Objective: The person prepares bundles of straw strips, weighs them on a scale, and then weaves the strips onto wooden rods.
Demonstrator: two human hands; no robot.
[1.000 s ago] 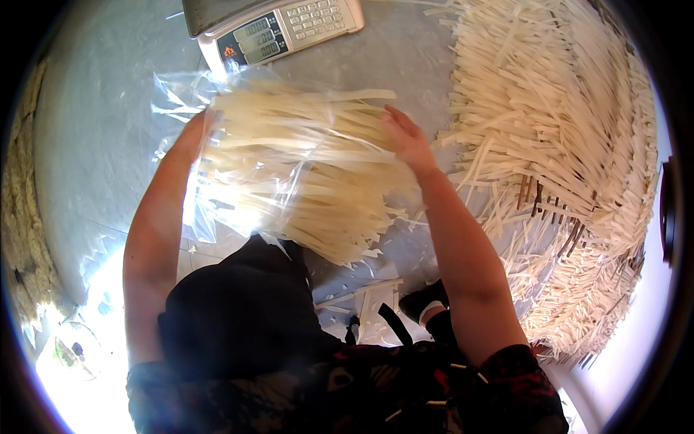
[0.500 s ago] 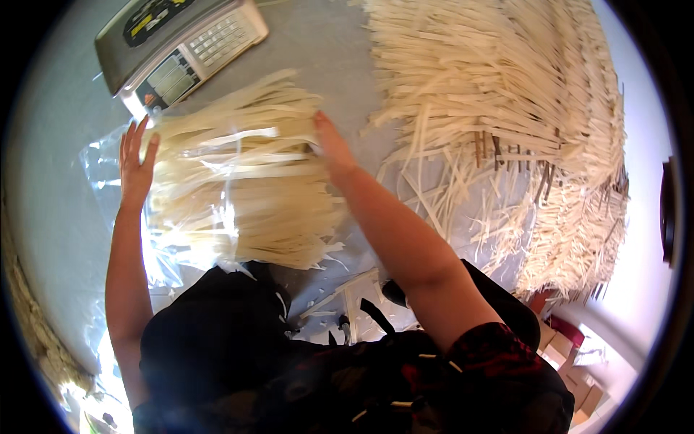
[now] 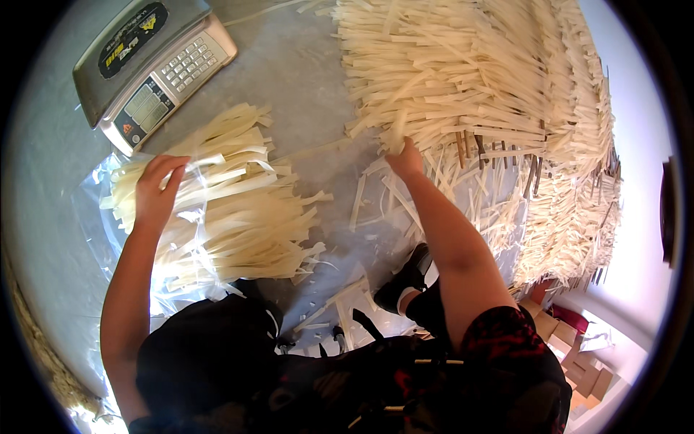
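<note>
A clear plastic bag [image 3: 97, 194] lies on the floor at the left, with a bundle of pale, flat dried strips like wide noodles [image 3: 253, 217] in it, their ends sticking out on its right side. My left hand [image 3: 157, 194] is over the bag's upper left part, its fingers closed in a pinch on the film. To the right, my right hand [image 3: 406, 160] reaches the near left edge of a big heap of the same strips [image 3: 448, 79]. Its fingers are closed round a few strips that point up and away.
A weighing scale [image 3: 152, 87] with a keypad stands at the far left. Loose strips and dark sticks [image 3: 481, 150] lie along the heap's near side. My shoe [image 3: 405, 278] is between bag and heap. Cardboard boxes [image 3: 578, 362] stand by the white wall at the lower right.
My right hand has left the bundle's right end and moved right to the heap, closing on strips. My left hand has shifted inward over the bag, its spread fingers now pinched together.
</note>
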